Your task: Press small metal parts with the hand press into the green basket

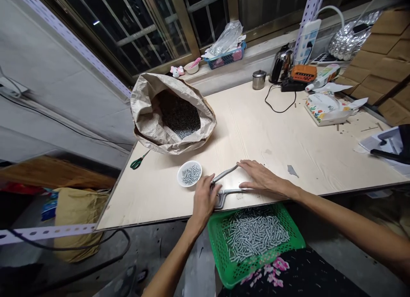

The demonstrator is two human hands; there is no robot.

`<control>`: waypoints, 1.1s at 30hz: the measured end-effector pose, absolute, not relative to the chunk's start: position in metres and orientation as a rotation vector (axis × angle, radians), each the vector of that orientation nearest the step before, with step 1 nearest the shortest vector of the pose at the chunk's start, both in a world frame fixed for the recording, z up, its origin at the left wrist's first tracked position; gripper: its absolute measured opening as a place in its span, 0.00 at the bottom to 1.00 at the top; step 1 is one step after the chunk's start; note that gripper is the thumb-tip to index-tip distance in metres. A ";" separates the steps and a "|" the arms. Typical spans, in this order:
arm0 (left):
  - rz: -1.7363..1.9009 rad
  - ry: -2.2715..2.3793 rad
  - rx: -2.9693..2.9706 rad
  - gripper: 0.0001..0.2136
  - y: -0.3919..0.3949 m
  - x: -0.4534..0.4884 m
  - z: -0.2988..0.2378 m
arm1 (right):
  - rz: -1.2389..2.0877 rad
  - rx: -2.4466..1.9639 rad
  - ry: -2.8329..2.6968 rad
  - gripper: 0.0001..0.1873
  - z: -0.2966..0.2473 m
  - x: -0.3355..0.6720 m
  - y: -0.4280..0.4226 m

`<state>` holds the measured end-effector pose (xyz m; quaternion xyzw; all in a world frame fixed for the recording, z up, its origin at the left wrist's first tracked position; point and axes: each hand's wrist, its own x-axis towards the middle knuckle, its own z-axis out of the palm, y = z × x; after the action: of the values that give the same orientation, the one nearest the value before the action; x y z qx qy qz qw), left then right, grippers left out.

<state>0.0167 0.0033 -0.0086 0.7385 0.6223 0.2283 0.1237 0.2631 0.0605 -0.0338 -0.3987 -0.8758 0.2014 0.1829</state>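
A grey two-handled metal hand tool point(226, 173) lies at the table's front edge with its handles spread. My right hand point(261, 177) spans them, fingers on the tip of the upper handle and thumb by the lower one. At the tool's head, my left hand point(204, 198) has its fingers bent and closed together; whatever they pinch is hidden. Just beyond the left hand stands a white bowl point(180, 181) of small silvery metal pieces. Below the table edge, a green plastic basket point(215, 241) holds a heap of similar short metal pieces.
A large paper sack point(144, 105) of metal pieces stands open at the back left. Green-handled scissors point(137, 162) lie near the left edge. To the right are a grey scrap point(292, 170), a tissue pack point(326, 107), a lidded metal cup point(259, 80) and a kettle point(282, 64).
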 end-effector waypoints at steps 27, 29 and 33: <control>-0.057 1.921 1.471 0.11 0.014 -0.012 -0.005 | 0.538 -0.928 -2.428 0.09 -0.066 0.222 0.033; -0.066 1.915 1.517 0.09 0.016 -0.014 -0.006 | 0.531 -0.927 -2.429 0.10 -0.067 0.219 0.032; -0.036 2.042 1.576 0.09 0.013 -0.010 -0.010 | 0.408 -0.974 -2.417 0.11 -0.069 0.216 0.031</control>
<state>-0.0097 0.0131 -0.0104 0.5868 0.7606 -0.0134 0.2774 0.2156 0.0306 -0.0690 -0.3575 -0.8875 0.1497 0.2493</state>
